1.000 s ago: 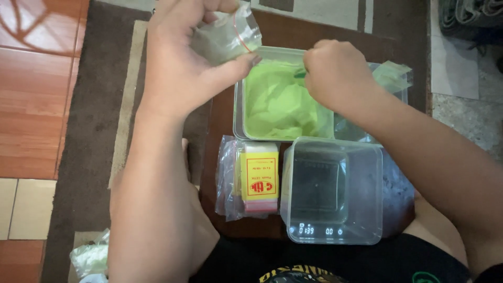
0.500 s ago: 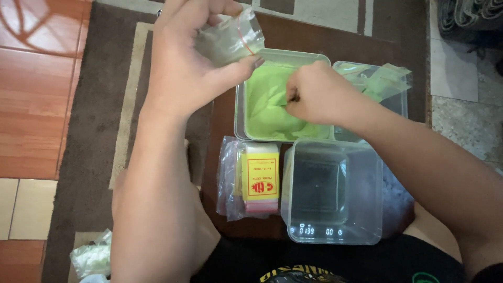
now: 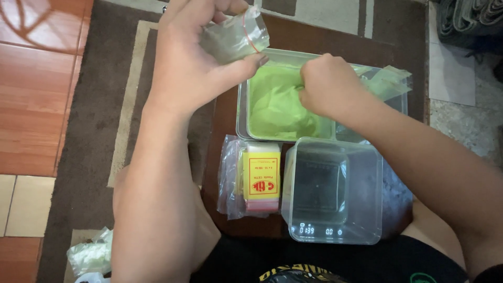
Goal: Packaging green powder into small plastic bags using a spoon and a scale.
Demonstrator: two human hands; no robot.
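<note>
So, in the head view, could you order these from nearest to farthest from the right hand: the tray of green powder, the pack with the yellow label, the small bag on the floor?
From the right hand:
1. Tray of green powder: directly under it, touching.
2. Pack with the yellow label: below and left, on the table.
3. Small bag on the floor: far lower left, beside the rug.

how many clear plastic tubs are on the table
3: one full of green powder under the right hand, an empty one on the scale, and one behind it, mostly hidden. More may be hidden.
</note>
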